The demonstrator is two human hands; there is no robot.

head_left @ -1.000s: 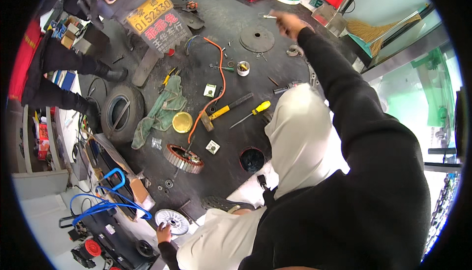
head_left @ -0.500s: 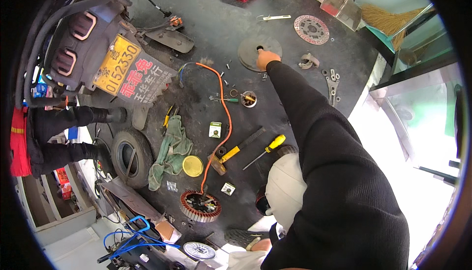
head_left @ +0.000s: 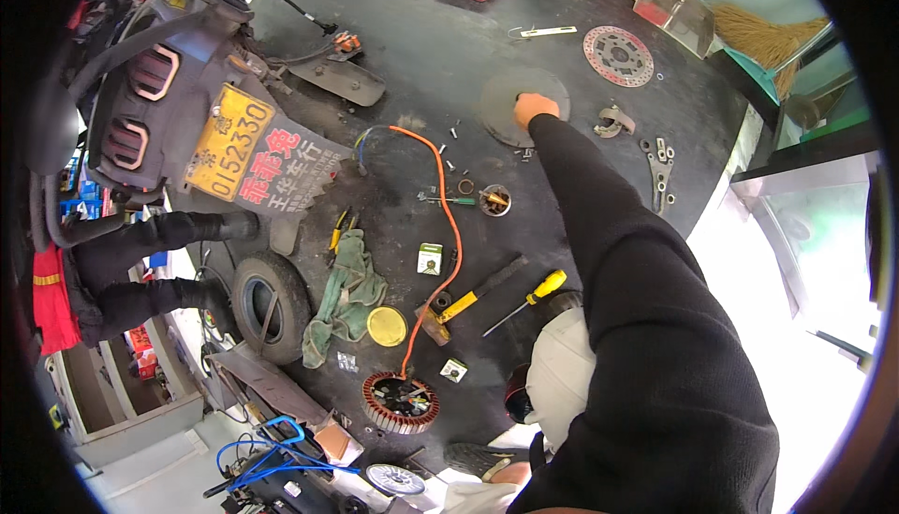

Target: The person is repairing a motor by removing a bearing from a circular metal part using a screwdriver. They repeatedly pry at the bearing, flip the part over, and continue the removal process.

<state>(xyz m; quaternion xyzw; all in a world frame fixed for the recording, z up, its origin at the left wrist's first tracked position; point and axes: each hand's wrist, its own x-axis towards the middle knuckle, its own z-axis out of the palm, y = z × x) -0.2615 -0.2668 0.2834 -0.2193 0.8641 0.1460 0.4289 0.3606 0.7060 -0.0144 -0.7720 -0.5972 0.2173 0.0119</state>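
Note:
My right arm, in a black sleeve, reaches forward across the dark floor. My right hand (head_left: pixel 537 110) is closed at the centre of a round, flat grey disc (head_left: pixel 501 121), with the fingers curled at its middle hole. The hand hides that hole and some of the fingertips. Beyond the disc, to the right, lies a drilled brake disc (head_left: pixel 618 56). Close by on the right are a curved metal piece (head_left: pixel 614 122) and a flat metal bracket (head_left: pixel 661 172). Several small bolts (head_left: pixel 451 164) are scattered to the near left. My left hand is out of view.
An orange cable (head_left: pixel 452 214) runs to a copper-wound stator (head_left: pixel 401 403). A hammer (head_left: pixel 468 300), a yellow screwdriver (head_left: pixel 526 302), a green cloth (head_left: pixel 346 294) and a tyre (head_left: pixel 272 306) lie nearer. A person in a pale cap (head_left: pixel 562 374) is beside my arm; another stands left by a scooter (head_left: pixel 140 93).
The whole view has shifted, so things appear farther right. At the disc's centre, my right hand has closed more; the finger at the hole no longer shows.

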